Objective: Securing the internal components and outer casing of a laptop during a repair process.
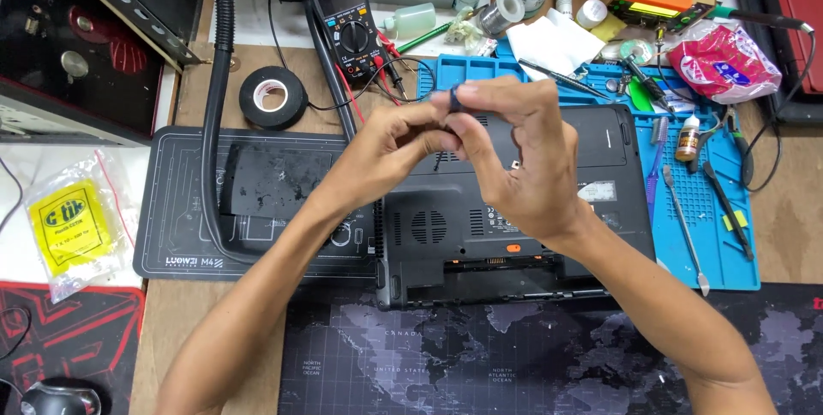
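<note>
At the far left lies one clear plastic bag [75,225] with a yellow label, and beside it one dark work mat [180,201] crossed by one black corrugated hose [214,123]. Above the mat sits one roll of black tape [273,97], and to its right one multimeter [345,22] with red and black leads. In the middle, one black laptop [514,252] lies bottom up, partly on one blue repair mat [720,226]. Both hands meet above the laptop's rear edge: the left hand [390,145] and the right hand [514,158] pinch one small dark object [454,98] between their fingertips; it is too small to identify, perhaps a cap or knob. On the blue mat's right side lie several slim tools, at least three, and one small bottle [687,136]. Beyond them rests one red-and-white bag [724,62].
</note>
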